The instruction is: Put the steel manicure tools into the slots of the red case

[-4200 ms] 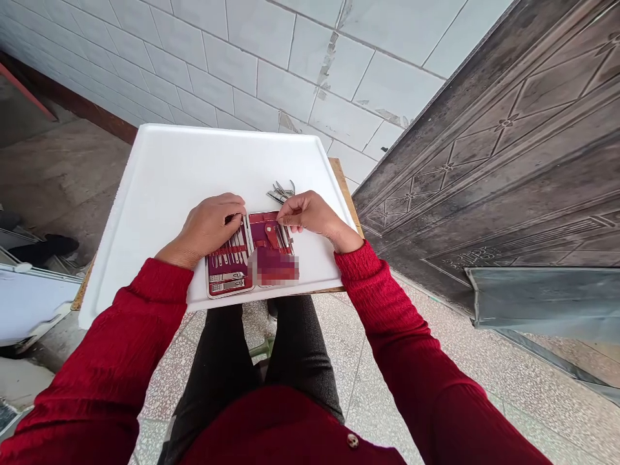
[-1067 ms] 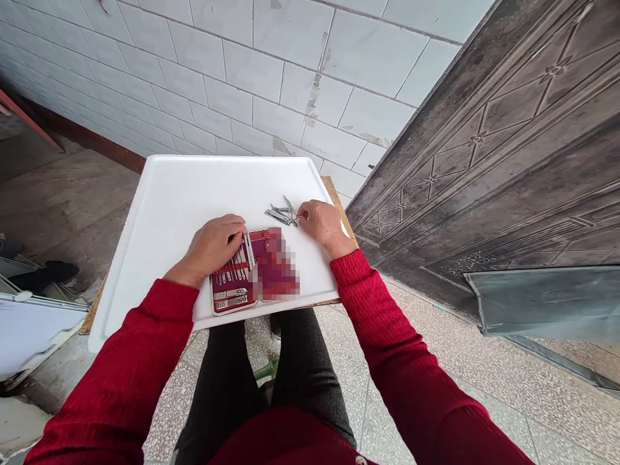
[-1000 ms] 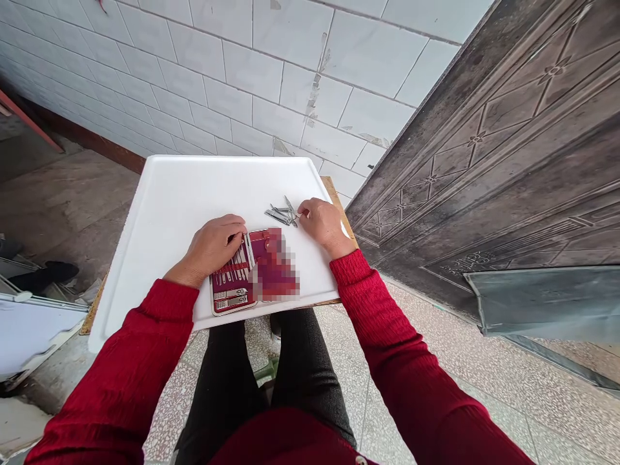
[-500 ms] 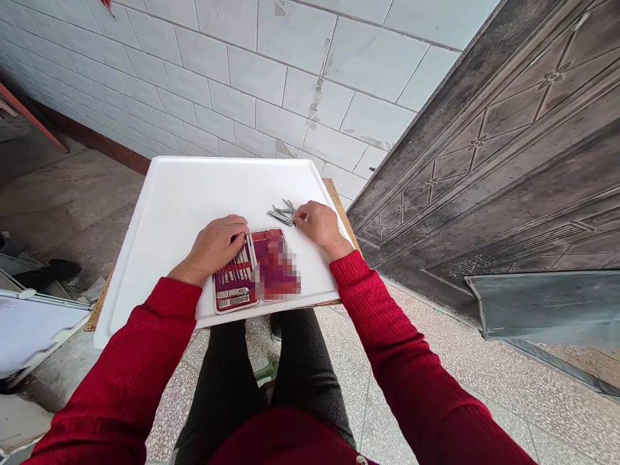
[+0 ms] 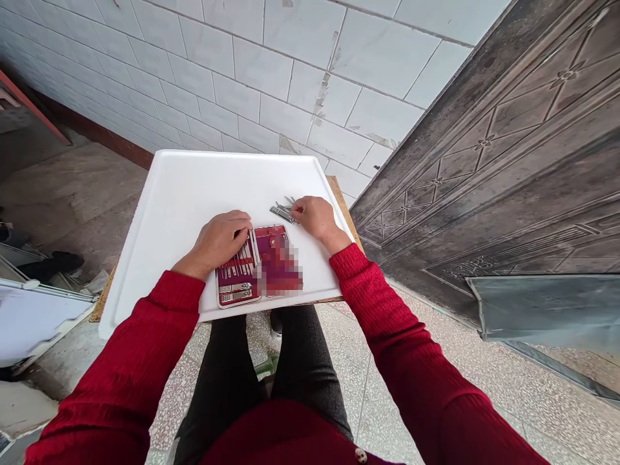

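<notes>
An open manicure case (image 5: 258, 301) with a dark red lining lies near the front edge of a white foam board (image 5: 169, 187). In its left half sit several slim metal tools (image 5: 239, 268) under a red strap, with two nail clippers (image 5: 236, 292) below them. The right half is partly blurred out. My left hand (image 5: 220, 239) is closed over the case's upper left edge, thumb and fingers bent against it. Beyond the case, a small heap of metal manicure tools (image 5: 281, 212) rests on the board. My right hand (image 5: 314, 219) pinches at the heap's right side; its fingertips hide part of the tools.
The board lies on a wooden table (image 5: 343, 205). A white tiled wall (image 5: 271, 71) rises behind it. To the right stands a dark patterned metal door (image 5: 484, 161), with a grey sheet (image 5: 542, 310) low on it. Clutter (image 5: 53, 271) sits on the left.
My right fingertips have shifted slightly left over the heap of tools, and the tools lie closer together. My left hand stays on the case. The view has shifted slightly.
</notes>
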The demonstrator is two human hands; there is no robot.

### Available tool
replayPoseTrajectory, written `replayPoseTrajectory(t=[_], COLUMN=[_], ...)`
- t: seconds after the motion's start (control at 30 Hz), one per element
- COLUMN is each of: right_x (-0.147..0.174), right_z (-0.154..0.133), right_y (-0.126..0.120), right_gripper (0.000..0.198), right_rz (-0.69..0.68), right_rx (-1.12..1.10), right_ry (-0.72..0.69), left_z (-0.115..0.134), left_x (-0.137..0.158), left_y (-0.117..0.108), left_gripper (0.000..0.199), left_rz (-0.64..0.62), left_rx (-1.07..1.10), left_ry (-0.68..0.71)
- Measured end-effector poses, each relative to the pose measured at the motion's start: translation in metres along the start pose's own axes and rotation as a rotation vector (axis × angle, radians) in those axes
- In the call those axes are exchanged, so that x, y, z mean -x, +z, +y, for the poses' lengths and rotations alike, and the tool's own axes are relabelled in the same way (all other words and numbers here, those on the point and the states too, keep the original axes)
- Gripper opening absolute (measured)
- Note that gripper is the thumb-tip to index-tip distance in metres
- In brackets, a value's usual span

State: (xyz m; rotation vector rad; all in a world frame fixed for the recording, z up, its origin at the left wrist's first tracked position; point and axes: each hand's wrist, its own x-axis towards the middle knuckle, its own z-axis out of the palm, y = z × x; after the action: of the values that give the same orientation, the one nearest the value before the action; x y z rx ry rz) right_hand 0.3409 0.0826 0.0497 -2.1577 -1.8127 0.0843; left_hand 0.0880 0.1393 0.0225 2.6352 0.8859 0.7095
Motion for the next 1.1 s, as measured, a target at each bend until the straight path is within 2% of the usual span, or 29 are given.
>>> replayPoseTrajectory(t=[0.13,0.27,0.37,0.47,0.57,0.67,0.73,0.8,0.97,1.1], right_x=[-0.008,-0.007,-0.007,-0.01,-0.012,-0.007,-0.001,0.007,0.024,0.03], right_z=[-0.005,-0.002,0.006,0.012,0.011,0.003,-0.004,-0.012,-0.026,-0.033], right_y=[-0.003,-0.003,0.003,0.009,0.013,0.014,0.014,0.014,0.011,0.011], right_gripper=[0.013,0.012,0.012,0.015,0.02,0.022,0.019,0.014,0.013,0.018], right_rz=[-0.074,-0.048,0.033,0.1,0.063,0.027,0.064,0.121,0.169,0.151], right_rx=[0.029,-0.084,-0.345,-0.719,-1.058,-1.174,-1.111,-0.949,-0.432,-0.26], right_ry=[0.043,0.049,0.068,0.113,0.162,0.145,0.078,-0.021,-0.285,-0.36], left_z=[0.0,0.0,0.0,-0.001,-0.001,0.004,0.01,0.018,0.033,0.043], left_x=[0.001,0.001,0.0,0.001,0.0,-0.004,-0.009,-0.015,-0.023,-0.021], left_y=[0.0,0.0,0.0,0.0,-0.001,-0.004,-0.007,-0.008,-0.004,-0.001], left_gripper=[0.036,0.036,0.035,0.036,0.036,0.033,0.032,0.034,0.043,0.045], left_rz=[-0.001,0.001,0.0,-0.003,0.007,0.058,0.128,0.187,0.14,0.133], left_rx=[0.002,-0.004,-0.011,-0.013,0.026,0.137,0.252,0.365,0.526,0.724], left_ry=[-0.005,-0.001,0.008,0.003,-0.013,-0.077,-0.149,-0.224,-0.336,-0.42])
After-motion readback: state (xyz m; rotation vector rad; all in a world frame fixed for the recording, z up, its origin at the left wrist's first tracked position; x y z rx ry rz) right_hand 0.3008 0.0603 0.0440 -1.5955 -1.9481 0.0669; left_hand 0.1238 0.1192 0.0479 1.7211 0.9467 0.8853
